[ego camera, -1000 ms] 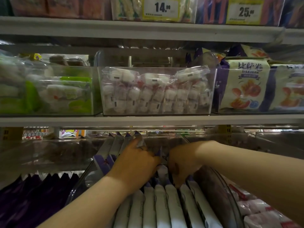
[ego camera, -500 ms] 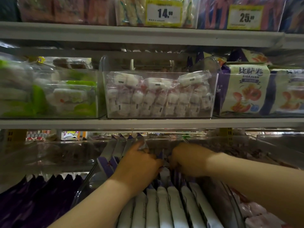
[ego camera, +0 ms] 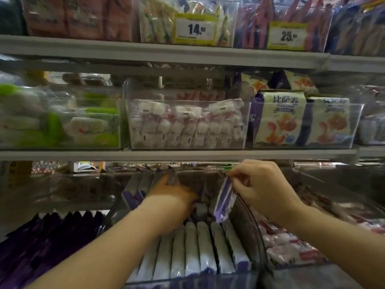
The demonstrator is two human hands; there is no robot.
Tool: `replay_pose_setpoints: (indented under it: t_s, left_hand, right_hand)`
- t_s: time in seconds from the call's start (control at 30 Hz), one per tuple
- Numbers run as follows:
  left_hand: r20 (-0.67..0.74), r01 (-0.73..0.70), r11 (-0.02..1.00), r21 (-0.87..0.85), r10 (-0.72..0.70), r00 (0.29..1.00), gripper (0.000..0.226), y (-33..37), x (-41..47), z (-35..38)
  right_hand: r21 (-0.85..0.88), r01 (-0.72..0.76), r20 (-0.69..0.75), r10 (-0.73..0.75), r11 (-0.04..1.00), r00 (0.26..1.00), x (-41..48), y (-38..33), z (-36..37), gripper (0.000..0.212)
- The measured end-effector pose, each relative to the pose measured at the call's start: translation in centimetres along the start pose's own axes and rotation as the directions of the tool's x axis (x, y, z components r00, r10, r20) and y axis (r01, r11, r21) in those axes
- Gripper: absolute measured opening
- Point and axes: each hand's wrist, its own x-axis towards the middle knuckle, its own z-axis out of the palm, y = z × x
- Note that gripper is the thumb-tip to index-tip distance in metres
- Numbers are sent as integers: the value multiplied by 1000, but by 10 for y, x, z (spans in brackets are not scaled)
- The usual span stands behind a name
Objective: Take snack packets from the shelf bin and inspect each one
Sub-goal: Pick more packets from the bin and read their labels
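A clear shelf bin [ego camera: 253,243] on the lowest shelf holds a row of white and purple snack packets [ego camera: 200,251] standing on edge. My right hand [ego camera: 262,186] pinches the top of one purple packet [ego camera: 225,200] and holds it hanging above the right side of the row. My left hand [ego camera: 173,199] reaches into the bin among the packets further back; its fingers are hidden between them, so its grip cannot be made out.
The shelf above [ego camera: 187,154] sits just over my hands and carries clear bins of white, green and cream packets. Dark purple packets [ego camera: 41,243] lie to the bin's left, pink and white ones [ego camera: 291,247] to its right. Price tags hang at the top.
My right hand has risen out of the bin, lifting one purple packet clear of the row. My left hand has stayed among the packets. The view has tilted slightly upward.
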Motion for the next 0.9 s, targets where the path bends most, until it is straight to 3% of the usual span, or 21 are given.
replay_pose_setpoints:
  t_s: [0.1, 0.17, 0.23, 0.3, 0.37, 0.43, 0.53, 0.63, 0.77, 0.9]
  left_hand:
    - [-192, 91, 927, -363, -169, 967, 23, 12, -20, -16]
    - [-176, 172, 793, -585, -331, 927, 40, 24, -33, -24]
    - [-20, 211, 514, -832, -407, 913, 55, 38, -42, -34]
    - [209, 286, 168, -943, -368, 906, 60, 52, -50, -44]
    - [361, 325, -178, -929, -239, 901, 58, 64, -59, -52]
    - [353, 270, -424, -864, -129, 927, 43, 75, -70, -53]
    - [215, 110, -495, -862, -160, 964, 21, 89, -84, -44]
    - [159, 10, -521, -854, -242, 957, 44, 97, -97, -30]
    - [103, 5, -445, -895, -198, 975, 66, 110, -114, -7]
    - [82, 49, -311, -949, -95, 992, 82, 127, -126, 13]
  right_hand:
    - [30, -31, -145, 35, 999, 989, -13, -13, -16, 13]
    - [78, -69, -260, 87, 995, 962, -24, -22, -24, 13]
    - [164, -112, -343, 163, 980, 925, -38, -34, -30, 13]
    - [245, -140, -377, 228, 959, 898, -55, -46, -33, 13]
    - [348, -174, -347, 299, 921, 889, -73, -59, -33, 11]
    - [424, -216, -280, 355, 879, 892, -91, -71, -31, 9]
    - [588, -270, -133, 420, 762, 898, -114, -82, -28, 12]
    - [738, -384, 35, 537, 555, 843, -129, -88, -24, 15]
    - [845, -498, 260, 666, 194, 700, -135, -87, -13, 38]
    - [870, -493, 340, 716, 7, 610, -147, -88, 5, 30]
